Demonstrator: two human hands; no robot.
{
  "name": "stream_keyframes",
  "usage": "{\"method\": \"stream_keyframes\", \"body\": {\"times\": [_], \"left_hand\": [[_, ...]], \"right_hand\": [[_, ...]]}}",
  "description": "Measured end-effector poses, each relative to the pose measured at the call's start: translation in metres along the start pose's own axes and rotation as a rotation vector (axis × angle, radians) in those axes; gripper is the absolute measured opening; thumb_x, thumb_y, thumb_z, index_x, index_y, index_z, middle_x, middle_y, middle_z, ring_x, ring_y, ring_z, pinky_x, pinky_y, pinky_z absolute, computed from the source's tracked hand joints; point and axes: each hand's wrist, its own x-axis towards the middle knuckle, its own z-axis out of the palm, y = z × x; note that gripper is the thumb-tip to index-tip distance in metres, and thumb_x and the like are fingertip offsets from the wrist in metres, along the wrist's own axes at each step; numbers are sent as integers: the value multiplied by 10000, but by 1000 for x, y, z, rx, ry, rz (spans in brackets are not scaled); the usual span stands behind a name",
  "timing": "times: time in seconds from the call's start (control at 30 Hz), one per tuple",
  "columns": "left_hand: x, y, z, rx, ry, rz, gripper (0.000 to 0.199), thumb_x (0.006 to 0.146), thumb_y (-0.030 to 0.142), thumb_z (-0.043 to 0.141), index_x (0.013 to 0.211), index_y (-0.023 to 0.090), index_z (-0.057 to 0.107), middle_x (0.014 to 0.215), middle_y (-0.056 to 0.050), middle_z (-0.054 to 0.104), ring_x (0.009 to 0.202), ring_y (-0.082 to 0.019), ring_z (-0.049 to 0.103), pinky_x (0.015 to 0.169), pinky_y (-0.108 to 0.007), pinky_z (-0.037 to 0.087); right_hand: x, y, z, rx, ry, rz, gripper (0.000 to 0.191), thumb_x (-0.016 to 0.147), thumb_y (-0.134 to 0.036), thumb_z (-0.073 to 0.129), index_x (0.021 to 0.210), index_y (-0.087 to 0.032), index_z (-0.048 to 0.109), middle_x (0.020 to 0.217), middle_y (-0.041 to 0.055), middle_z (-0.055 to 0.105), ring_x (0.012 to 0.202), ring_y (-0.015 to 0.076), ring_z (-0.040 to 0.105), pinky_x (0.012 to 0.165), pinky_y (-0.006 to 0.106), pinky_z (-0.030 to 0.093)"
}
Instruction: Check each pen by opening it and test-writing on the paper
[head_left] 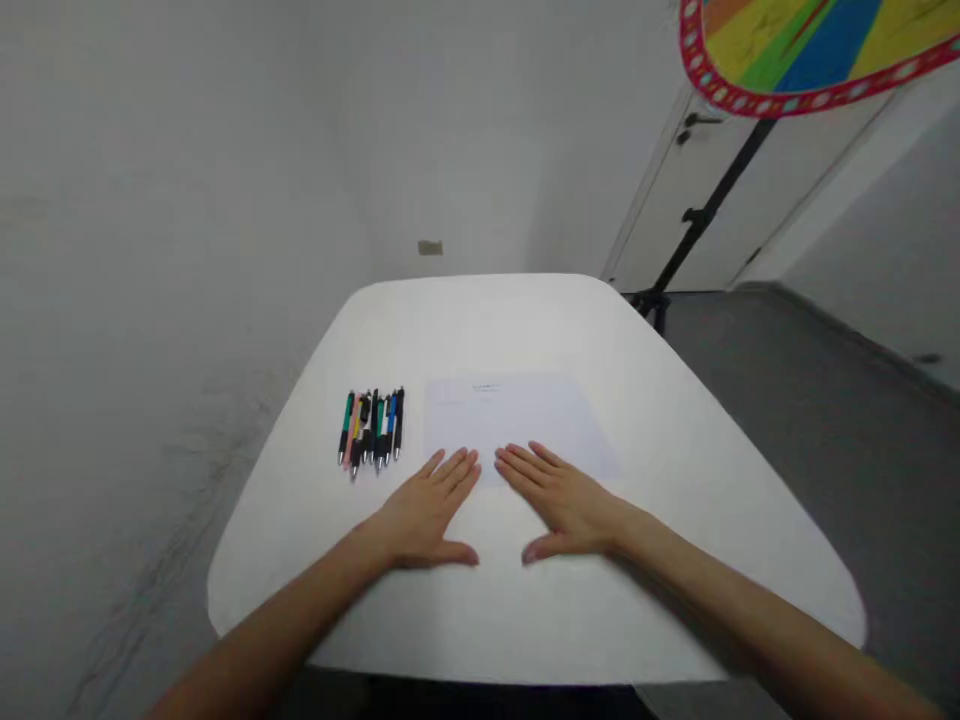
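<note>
My left hand (431, 508) lies flat, palm down, its fingertips at the near edge of a sheet of paper (517, 415) and its thumb stretched out to the right. Opposite it, my right hand (566, 500) is also flat, with the fingertips over the paper's near part. Neither hand holds anything. A few small printed lines show near the top of the sheet; they are too small to read. To the left of the paper, several click pens (371, 430) of various colours lie side by side in a loose bunch, tips toward me.
The white table (480, 620) has rounded corners. A pale wall (187, 200) runs along the left and back. At the upper right, a colourful wheel (795, 60) stands on a black stand (697, 220) in front of a white door (667, 200).
</note>
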Motion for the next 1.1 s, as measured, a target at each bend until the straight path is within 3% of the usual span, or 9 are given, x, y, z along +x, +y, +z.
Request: {"method": "stream_keyframes", "body": {"times": [0.2, 0.3, 0.4, 0.5, 0.57, 0.67, 0.73, 0.87, 1.1], "left_hand": [[-1, -2, 4, 2, 90, 10, 1019, 831, 779, 403, 1545, 99, 150, 1619, -204, 166, 1517, -308, 116, 1220, -483, 81], [1, -1, 5, -12, 190, 3, 835, 882, 643, 499, 1503, 125, 292, 1587, -179, 303, 1483, -303, 257, 1203, -476, 189], [4, -2, 0, -50, 355, -25, 569, 921, 473, 542, 1392, 164, 465, 1412, -141, 563, 1311, -274, 507, 1086, -445, 383], [7, -11, -17, -26, 499, -200, 301, 922, 360, 550, 1135, 165, 637, 1068, -114, 718, 1013, -262, 635, 882, -417, 481], [7, -22, -32, 83, 542, -419, 227, 921, 334, 534, 954, 158, 674, 966, -120, 710, 971, -283, 619, 864, -433, 462], [8, -40, -46, 275, 515, -732, 267, 901, 343, 533, 957, 123, 675, 1001, -166, 681, 1031, -334, 578, 873, -463, 434], [9, -48, -47, 327, 440, -824, 308, 890, 356, 529, 977, 106, 685, 1047, -185, 671, 1075, -354, 558, 880, -466, 425], [13, -50, -39, 344, 358, -852, 365, 893, 350, 492, 1004, 73, 701, 1084, -203, 668, 1109, -350, 549, 948, -464, 387], [18, -47, -43, 345, 350, -838, 322, 888, 288, 469, 920, 89, 720, 1001, -176, 693, 1036, -325, 588, 986, -459, 355]], "right_hand": [[-1, 8, 11, 67, 150, -34, 1051, 745, -783, 561, 1529, -133, 300, 1563, 217, 344, 1469, 361, 285, 1201, 571, 154], [2, 8, 13, 211, 310, 49, 714, 829, -631, 607, 1402, -215, 516, 1470, 170, 505, 1390, 329, 426, 1163, 563, 258], [9, 5, 11, 492, 499, 179, 363, 873, -453, 617, 1153, -230, 677, 1203, 126, 694, 1159, 287, 612, 1031, 514, 429], [22, 3, 1, 795, 577, 364, 225, 849, -394, 621, 924, -203, 713, 929, 82, 742, 875, 236, 672, 851, 422, 509], [31, 2, -7, 944, 622, 412, 219, 818, -402, 637, 838, -195, 705, 833, 55, 727, 795, 211, 653, 787, 377, 502], [43, 0, -17, 1102, 712, 416, 222, 771, -410, 674, 793, -191, 703, 785, 36, 707, 777, 188, 633, 789, 349, 477], [48, -2, -18, 1194, 765, 430, 243, 759, -426, 685, 795, -186, 704, 775, 37, 701, 784, 183, 632, 814, 350, 468], [54, -4, -7, 1271, 818, 458, 246, 722, -424, 715, 785, -186, 703, 755, 39, 695, 746, 177, 623, 784, 350, 462], [54, -4, 8, 1278, 856, 456, 235, 683, -407, 723, 779, -193, 702, 722, 30, 676, 696, 169, 607, 725, 347, 464]]}}
